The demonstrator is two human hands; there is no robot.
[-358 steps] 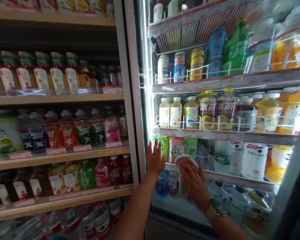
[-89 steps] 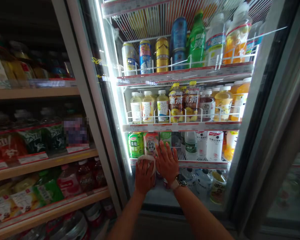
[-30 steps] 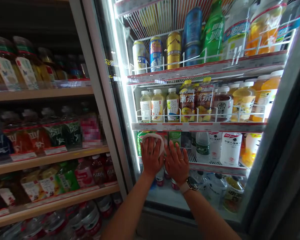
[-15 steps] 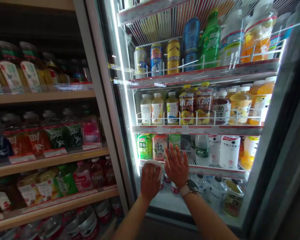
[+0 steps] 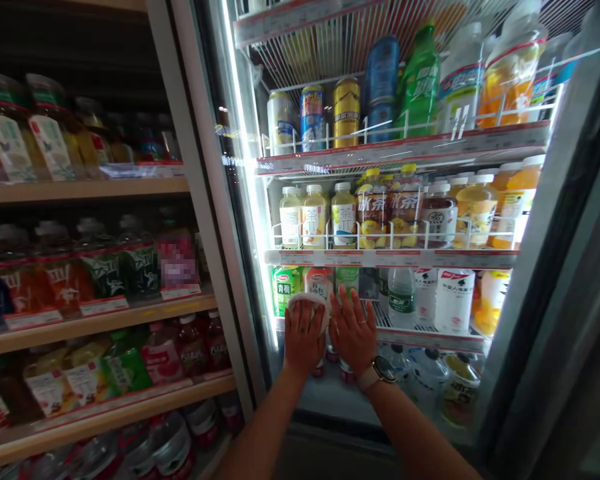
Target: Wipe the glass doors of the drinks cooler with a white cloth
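My left hand [image 5: 303,337] presses a white cloth [image 5: 307,303] flat against the glass door [image 5: 260,220] of a lit drinks fridge, low on the pane near its left edge. Its fingers curve over the cloth. My right hand [image 5: 353,330] lies beside it, fingers spread and palm flat on the glass, holding nothing. A watch [image 5: 380,370] sits on my right wrist. Behind the glass stand green and pink drink bottles [image 5: 285,287].
Fridge shelves hold cans [image 5: 330,113], tea bottles [image 5: 320,217], and water bottles [image 5: 403,297]. To the left, open wooden shelves [image 5: 95,323] carry rows of bottled drinks. A dark door frame [image 5: 555,280] rises on the right.
My left hand has slid the cloth back up the glass after dropping lower half a second ago. The right hand stays flat on the pane. Long before, the right hand held the cloth.
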